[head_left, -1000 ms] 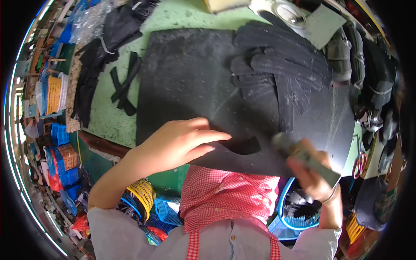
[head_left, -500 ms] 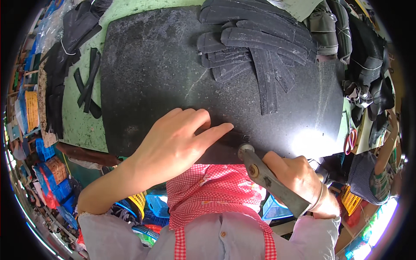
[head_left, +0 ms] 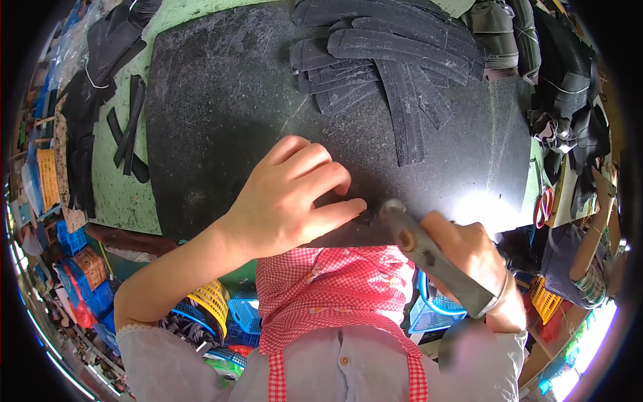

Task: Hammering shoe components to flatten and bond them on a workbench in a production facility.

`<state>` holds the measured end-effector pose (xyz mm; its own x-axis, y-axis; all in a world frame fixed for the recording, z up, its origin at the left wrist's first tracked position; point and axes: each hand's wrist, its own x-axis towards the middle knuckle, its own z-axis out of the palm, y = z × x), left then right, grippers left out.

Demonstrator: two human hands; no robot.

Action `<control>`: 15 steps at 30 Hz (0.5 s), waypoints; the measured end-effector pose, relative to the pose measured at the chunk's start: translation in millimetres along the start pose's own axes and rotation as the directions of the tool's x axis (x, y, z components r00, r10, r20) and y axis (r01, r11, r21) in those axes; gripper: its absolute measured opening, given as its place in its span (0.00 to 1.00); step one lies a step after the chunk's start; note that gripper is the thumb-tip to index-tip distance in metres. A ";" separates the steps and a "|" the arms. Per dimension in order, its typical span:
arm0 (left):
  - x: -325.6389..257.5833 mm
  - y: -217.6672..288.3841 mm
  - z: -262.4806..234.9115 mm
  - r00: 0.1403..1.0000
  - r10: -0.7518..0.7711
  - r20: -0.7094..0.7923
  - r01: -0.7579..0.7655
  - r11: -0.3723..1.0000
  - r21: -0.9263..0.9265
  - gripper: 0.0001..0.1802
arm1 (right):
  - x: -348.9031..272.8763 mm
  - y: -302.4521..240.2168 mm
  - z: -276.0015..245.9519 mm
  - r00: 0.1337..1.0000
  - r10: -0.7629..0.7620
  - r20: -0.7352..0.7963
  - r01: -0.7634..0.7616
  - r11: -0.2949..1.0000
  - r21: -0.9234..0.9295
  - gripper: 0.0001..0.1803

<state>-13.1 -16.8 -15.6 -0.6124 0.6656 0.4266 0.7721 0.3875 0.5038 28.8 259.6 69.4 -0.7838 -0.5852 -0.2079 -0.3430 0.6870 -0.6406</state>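
Hammer (head_left: pixel 439 264), round-faced grey metal, gripped by right fingers (head_left: pixel 443 231); left fingers (head_left: pixel 338 213) curl, hold unclear, over speckled mat (head_left: pixel 214 120).

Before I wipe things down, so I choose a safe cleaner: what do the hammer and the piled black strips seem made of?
Hammer: head probably metal, grey with a dull sheen. Piled black strips: possibly leather or synthetic sheet, matte with pale dusty marks.

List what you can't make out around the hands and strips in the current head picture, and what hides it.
1. Head view: whatever lies under the left hand, hidden by the hand itself.
2. Head view: most of the handle of the hammer, hidden by its head and the right hand.
3. Head view: the far end of the black strip pile, cut off by the top edge.
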 end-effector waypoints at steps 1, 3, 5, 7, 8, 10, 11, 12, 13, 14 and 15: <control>0.0 -1.9 1.4 0.998 0.053 -0.015 -0.053 0.998 0.022 0.16 | -2.7 0.0 -3.2 0.998 0.038 0.041 -0.036 0.998 -0.045 0.09; 2.6 -5.6 0.9 0.996 0.090 -0.014 -0.090 0.996 0.026 0.15 | -2.3 -8.7 -5.6 0.991 0.129 -0.021 -0.126 0.988 0.094 0.11; 4.9 -5.9 -0.3 0.991 0.133 -0.011 -0.133 0.991 0.031 0.14 | 4.2 -1.2 -1.4 0.996 0.073 0.040 -0.079 0.983 0.164 0.11; 3.0 -3.0 -0.9 0.989 0.146 0.030 -0.148 0.986 0.073 0.13 | 7.6 4.2 -0.6 0.990 0.089 0.113 -0.115 0.960 0.256 0.12; 1.5 -2.6 -0.3 0.989 0.147 0.011 -0.147 0.985 0.089 0.15 | 7.4 0.0 -4.0 0.986 0.134 0.101 -0.153 0.965 0.211 0.14; 1.4 -2.3 -1.2 0.996 0.085 -0.008 -0.084 0.995 0.054 0.16 | 6.5 -6.0 -3.6 0.978 0.179 0.110 -0.184 0.982 0.041 0.15; 3.2 -2.9 -1.9 0.999 0.029 -0.027 -0.029 0.999 0.014 0.17 | 7.5 -5.0 1.5 0.986 0.116 0.119 -0.123 0.991 0.049 0.14; 6.0 -4.0 -9.9 0.994 -0.092 0.057 0.095 0.994 -0.047 0.17 | 8.9 -4.1 6.0 0.990 0.054 0.127 -0.061 0.997 0.056 0.14; 0.9 -8.3 -13.6 0.994 -0.102 0.043 0.104 0.993 -0.053 0.17 | 14.5 -7.1 0.3 0.990 0.050 0.128 -0.060 0.995 0.077 0.14; -3.3 -11.4 -15.5 0.993 -0.112 0.029 0.114 0.992 -0.059 0.16 | 19.1 -5.0 -2.9 0.993 0.030 0.116 -0.037 0.998 0.058 0.13; -5.0 -10.9 -15.9 0.997 -0.078 0.014 0.078 0.997 -0.019 0.15 | 22.4 -3.1 -4.6 0.994 0.011 0.105 -0.015 0.999 0.038 0.12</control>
<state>-21.2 -34.5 -11.3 -0.6683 0.6420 0.3757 0.7184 0.4261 0.5498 10.0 246.3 70.1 -0.7290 -0.6197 -0.2909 -0.3114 0.6786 -0.6653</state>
